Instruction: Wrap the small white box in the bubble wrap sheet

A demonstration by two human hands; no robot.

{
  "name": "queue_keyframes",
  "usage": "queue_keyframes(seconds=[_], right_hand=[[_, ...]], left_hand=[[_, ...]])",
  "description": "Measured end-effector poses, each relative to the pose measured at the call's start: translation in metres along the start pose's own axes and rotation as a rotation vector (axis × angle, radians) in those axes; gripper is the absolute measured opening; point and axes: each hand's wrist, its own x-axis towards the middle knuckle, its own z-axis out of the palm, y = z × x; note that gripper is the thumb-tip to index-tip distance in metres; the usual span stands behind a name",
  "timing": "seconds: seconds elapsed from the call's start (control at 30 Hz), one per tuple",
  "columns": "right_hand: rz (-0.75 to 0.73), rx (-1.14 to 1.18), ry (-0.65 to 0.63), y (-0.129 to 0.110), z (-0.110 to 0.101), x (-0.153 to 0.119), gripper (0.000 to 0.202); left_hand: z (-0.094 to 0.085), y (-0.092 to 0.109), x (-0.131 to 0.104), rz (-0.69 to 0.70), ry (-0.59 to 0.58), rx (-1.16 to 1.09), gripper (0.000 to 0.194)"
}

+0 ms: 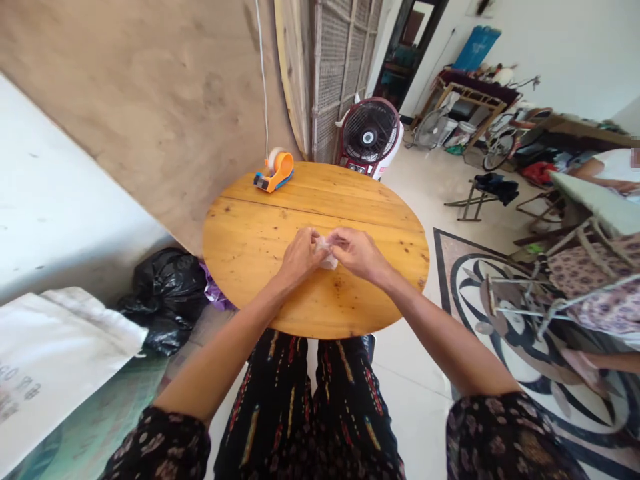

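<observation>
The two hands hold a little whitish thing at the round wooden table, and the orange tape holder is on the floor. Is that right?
Not quite: the orange tape holder is not on the floor; the head view shows it on the table, near its far edge. The rest is right: the left hand and right hand hold the little whitish thing.

Smooth, glossy wooden table (pixel 323 303)

wrapper (pixel 329 262): whitish | table (pixel 250 247): yellow-brown, dark knots | tape dispenser (pixel 274 181): orange, blue | trousers (pixel 267 400): black, red-yellow dashes
</observation>
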Motion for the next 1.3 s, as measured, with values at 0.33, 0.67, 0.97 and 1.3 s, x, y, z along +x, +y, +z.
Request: queue_keyframes(seconds=[0.33, 0.67, 0.97, 1.3], right_hand=[[-0.032, -0.081, 0.096, 0.007, 0.026, -0.024, 0.02], [-0.167, -0.316, 0.075, 0.005, 0.033, -0.035, 0.019], [-0.302, -0.593, 0.09, 0.013, 0.053, -0.046, 0.022], [-0.362, -0.53, 0.148, 0.028, 0.053, -0.049, 0.03]], left_hand=[[-0.005, -0.006, 0.003, 0.118, -0.121, -0.104, 0.038], [-0.031, -0.023, -0.012, 0.354, -0.281, -0.013, 0.07], [-0.028, -0.031, -0.01, 0.498, -0.302, 0.183, 0.059], [-0.018, -0.045, 0.01, 0.601, -0.394, 0.12, 0.069]])
